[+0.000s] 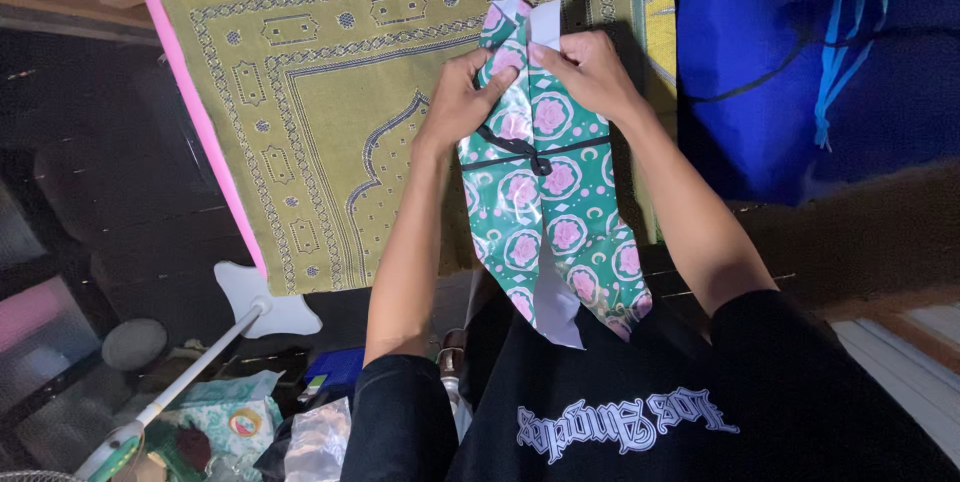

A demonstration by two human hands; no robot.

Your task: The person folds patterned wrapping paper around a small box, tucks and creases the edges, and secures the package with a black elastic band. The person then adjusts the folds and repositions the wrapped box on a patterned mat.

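Gripping the paper (pixel 548 204) near its top, both hands close on it from opposite sides. The left hand (pixel 462 102) pinches the left edge, its fingers curled over the green sheet with pink flower rings; the right hand (pixel 592 72) clamps the right edge just beside it, thumb pressed on the front. Between the two hands the sheet is gathered into a narrow fold, and its white underside shows at the top corner above the fingers. Below the hands the paper hangs down toward the person's black shirt (pixel 640 412), spreading wider, with a white strip showing at the lower end. A thin dark string (pixel 540 154) crosses the sheet just under the hands. Behind the paper lies an olive mat (pixel 330 102) with a pink border. A blue cloth (pixel 800 52) is at the right, and a white fan base (pixel 262 300) stands at lower left.
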